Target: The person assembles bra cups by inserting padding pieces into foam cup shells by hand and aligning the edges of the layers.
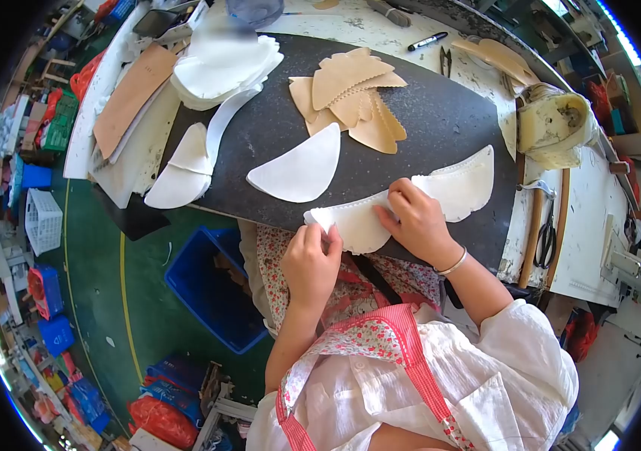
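Observation:
A long white curved piece of sheet material point(356, 222) with a notched edge lies across the front edge of a black board point(223, 169). My left hand point(311, 263) pinches its left end, where a corner is turned up. Bent fingers of my right hand point(418, 222) grip its middle, covering part of it; white material point(459, 184) continues to the right of that hand. Just beyond my hands lies a smooth white half-moon piece point(298, 165). Tan pieces with zigzag edges point(358, 90) are heaped farther back.
White pieces are stacked point(223, 68) at the back left, with more white pieces point(185, 169) nearer. A marker point(427, 41) and scissors point(546, 237) lie toward the right. A yellowish container point(557, 124) stands at the board's right. Below the left edge is a blue bin point(204, 293).

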The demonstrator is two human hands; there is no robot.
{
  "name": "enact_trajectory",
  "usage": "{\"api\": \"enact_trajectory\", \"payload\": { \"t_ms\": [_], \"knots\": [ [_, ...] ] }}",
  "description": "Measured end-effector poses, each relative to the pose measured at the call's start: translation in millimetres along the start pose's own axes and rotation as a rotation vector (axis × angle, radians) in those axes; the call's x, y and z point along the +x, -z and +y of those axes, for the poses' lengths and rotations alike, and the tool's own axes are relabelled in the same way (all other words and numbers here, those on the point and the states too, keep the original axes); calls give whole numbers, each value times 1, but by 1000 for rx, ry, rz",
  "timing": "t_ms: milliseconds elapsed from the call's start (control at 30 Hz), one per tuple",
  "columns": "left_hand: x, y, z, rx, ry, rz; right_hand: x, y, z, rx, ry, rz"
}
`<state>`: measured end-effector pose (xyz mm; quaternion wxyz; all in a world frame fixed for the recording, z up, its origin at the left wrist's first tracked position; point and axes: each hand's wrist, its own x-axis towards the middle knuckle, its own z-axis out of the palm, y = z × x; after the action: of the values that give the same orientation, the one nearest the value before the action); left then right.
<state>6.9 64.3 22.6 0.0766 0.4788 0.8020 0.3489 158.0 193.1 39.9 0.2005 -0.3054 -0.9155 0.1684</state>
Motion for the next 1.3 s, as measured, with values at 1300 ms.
{"api": "enact_trajectory", "payload": {
  "t_ms": [1300],
  "knots": [
    [36,-31,44,56,-342,45,177,9,125,-407,347,-7]
  ]
}}
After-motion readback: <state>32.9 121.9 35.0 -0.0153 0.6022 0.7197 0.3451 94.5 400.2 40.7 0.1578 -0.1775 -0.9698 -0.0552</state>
